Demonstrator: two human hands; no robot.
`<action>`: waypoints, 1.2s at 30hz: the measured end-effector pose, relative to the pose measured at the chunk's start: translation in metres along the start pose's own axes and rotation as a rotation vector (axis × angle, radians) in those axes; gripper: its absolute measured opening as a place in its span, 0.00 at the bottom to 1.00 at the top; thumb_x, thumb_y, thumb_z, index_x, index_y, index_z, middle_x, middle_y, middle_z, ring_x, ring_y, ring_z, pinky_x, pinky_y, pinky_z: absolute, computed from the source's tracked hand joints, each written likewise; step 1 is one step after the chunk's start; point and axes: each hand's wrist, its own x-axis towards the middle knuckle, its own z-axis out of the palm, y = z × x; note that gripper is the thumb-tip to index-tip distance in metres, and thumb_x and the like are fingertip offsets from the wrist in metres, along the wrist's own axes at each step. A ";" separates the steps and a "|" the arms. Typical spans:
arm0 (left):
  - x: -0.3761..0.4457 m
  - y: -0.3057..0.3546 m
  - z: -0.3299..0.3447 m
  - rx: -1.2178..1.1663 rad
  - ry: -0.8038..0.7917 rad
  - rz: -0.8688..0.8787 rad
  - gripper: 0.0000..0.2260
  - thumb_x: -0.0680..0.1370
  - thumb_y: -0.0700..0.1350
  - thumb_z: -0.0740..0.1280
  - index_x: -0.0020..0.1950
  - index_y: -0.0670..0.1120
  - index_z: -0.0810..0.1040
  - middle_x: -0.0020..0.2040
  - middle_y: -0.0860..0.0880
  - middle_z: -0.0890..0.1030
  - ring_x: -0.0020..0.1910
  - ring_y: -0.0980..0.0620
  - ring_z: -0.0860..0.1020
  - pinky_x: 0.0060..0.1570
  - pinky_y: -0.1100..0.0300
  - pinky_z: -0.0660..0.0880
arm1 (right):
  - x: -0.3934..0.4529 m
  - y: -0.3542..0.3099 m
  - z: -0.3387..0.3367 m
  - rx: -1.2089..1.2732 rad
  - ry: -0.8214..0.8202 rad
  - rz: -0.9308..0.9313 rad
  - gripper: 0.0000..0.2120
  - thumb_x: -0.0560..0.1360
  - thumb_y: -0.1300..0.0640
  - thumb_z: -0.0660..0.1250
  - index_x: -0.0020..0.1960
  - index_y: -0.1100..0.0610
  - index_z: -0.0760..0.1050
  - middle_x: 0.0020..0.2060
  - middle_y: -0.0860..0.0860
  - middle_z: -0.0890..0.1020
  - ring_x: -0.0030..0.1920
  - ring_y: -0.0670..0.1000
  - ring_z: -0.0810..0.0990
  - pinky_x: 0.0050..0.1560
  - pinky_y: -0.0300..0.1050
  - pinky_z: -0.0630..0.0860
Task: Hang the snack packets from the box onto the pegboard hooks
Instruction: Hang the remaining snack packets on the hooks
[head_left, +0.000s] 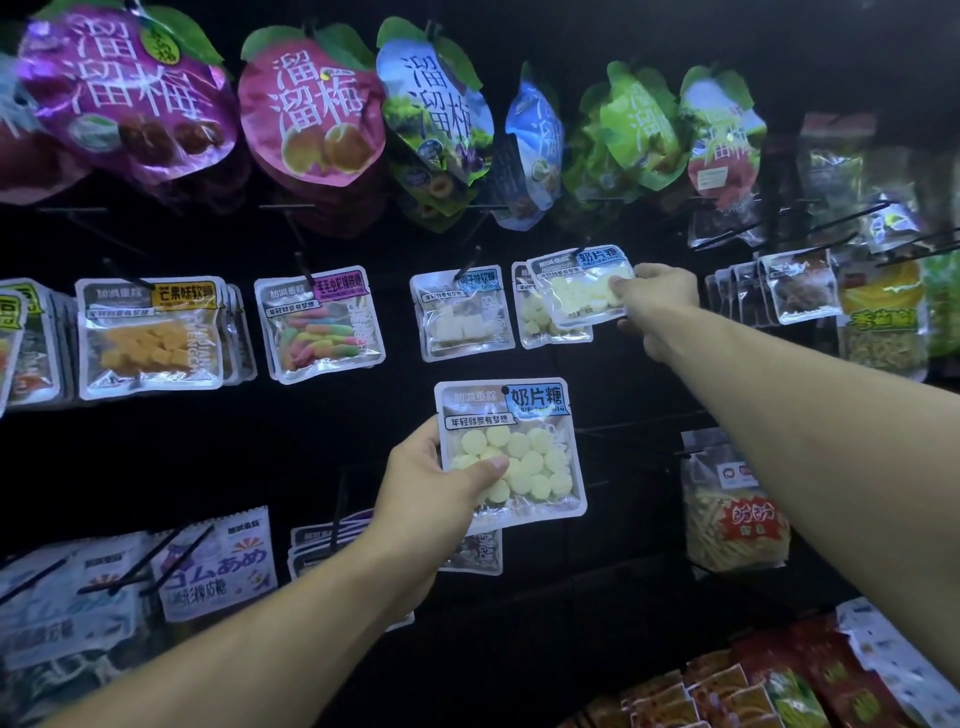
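My left hand (434, 486) grips a clear milk-tablet packet with a blue label (511, 449), holding it upright in front of the dark pegboard (332, 431). My right hand (657, 306) pinches the right edge of a second, tilted milk-tablet packet (582, 286) at a peg hook (584, 248) in the middle row. Another packet of the same kind (535, 317) hangs just behind it. The box is not in view.
Large plum bags (311, 111) fill the top row. Mango (150, 338), gummy-worm (319, 325) and white-cube packets (460, 312) hang left of the milk tablets. Bare hooks (639, 436) jut out at mid-right. More snack bags (735, 512) hang lower right and lie at bottom right.
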 end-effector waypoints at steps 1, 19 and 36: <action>0.001 -0.001 0.000 0.001 -0.001 0.000 0.13 0.81 0.32 0.71 0.57 0.49 0.84 0.49 0.49 0.90 0.50 0.49 0.89 0.52 0.53 0.84 | 0.000 0.004 0.003 -0.029 0.028 -0.035 0.19 0.78 0.58 0.74 0.68 0.52 0.79 0.54 0.50 0.82 0.42 0.49 0.82 0.41 0.46 0.84; 0.014 -0.008 -0.029 0.004 0.039 -0.032 0.13 0.81 0.33 0.71 0.62 0.48 0.81 0.53 0.48 0.90 0.52 0.48 0.89 0.54 0.51 0.84 | 0.006 0.063 0.037 -0.460 -0.082 -0.182 0.24 0.77 0.53 0.73 0.73 0.46 0.77 0.71 0.50 0.75 0.53 0.56 0.83 0.49 0.41 0.76; 0.025 0.007 0.036 -0.024 0.187 0.040 0.15 0.78 0.39 0.77 0.60 0.50 0.78 0.52 0.48 0.89 0.51 0.48 0.88 0.59 0.46 0.84 | -0.145 0.044 -0.044 -0.110 -0.522 -0.153 0.34 0.73 0.60 0.80 0.75 0.45 0.72 0.50 0.52 0.86 0.49 0.48 0.87 0.52 0.46 0.83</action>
